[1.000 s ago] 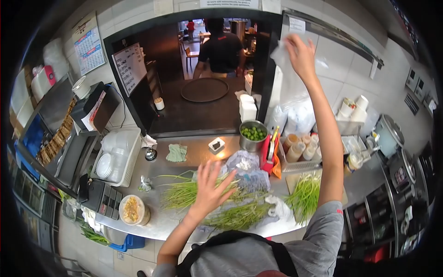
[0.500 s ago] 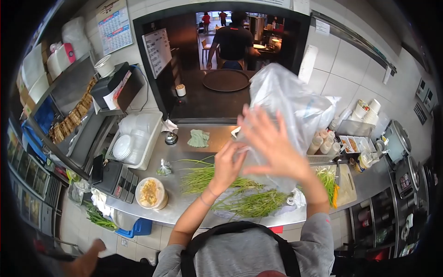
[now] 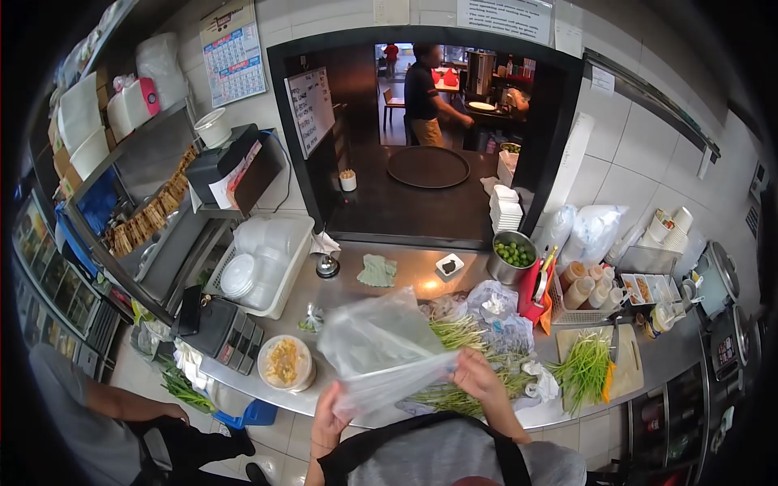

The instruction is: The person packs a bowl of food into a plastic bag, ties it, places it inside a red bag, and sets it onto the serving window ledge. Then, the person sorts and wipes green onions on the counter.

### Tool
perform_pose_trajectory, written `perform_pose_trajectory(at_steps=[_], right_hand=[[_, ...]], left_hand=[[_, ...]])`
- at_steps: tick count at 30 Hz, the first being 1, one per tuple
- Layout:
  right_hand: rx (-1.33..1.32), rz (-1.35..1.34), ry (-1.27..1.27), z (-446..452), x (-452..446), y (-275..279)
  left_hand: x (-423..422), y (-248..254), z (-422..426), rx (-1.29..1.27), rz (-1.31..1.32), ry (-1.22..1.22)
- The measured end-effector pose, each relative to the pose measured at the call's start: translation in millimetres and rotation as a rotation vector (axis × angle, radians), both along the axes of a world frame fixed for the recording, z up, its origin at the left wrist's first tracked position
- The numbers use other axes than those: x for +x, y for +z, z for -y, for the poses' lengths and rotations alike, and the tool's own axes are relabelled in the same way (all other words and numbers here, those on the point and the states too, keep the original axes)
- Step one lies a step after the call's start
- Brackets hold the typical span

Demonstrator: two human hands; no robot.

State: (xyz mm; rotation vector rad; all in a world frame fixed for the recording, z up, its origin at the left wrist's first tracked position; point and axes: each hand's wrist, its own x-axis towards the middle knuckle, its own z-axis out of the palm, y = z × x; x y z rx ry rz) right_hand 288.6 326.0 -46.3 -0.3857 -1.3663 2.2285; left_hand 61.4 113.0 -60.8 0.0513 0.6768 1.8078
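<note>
A clear plastic bag (image 3: pixel 381 340) is stretched low over the steel counter between my two hands. My left hand (image 3: pixel 327 417) is closed on its lower left side. At the bag's right corner, my right hand (image 3: pixel 480 377) pinches the plastic. Long green stems (image 3: pixel 458 334) lie on the counter beneath and to the right of the bag, partly hidden by it. Crumpled plastic wrap (image 3: pixel 493 304) rests behind them. A tub of yellowish food (image 3: pixel 285 363) stands to the left of the bag.
Right: cut greens (image 3: pixel 587 364) on a cutting board (image 3: pixel 630 374), sauce bottles (image 3: pixel 577 292), a pot of green limes (image 3: pixel 512 253). Left: a bin of plastic containers (image 3: pixel 263 267). A round tray (image 3: pixel 428 167) lies in the serving window. One person stands beyond it, another at lower left (image 3: pixel 105 397).
The bag has come down from in front of the window to low over the counter. My right hand, spread open before, now grips it. The person beyond the window has turned.
</note>
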Motion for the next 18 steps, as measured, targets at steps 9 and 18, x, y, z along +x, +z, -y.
perform_pose_trajectory(at_steps=[9,18], right_hand=[[0.813,0.24,0.329,11,-18,-4],[0.0,0.309,0.416,21,-15,6]], left_hand=[[2,19,15,0.082,-0.228,0.231],[25,-7,37,-0.2,-0.336,0.081]])
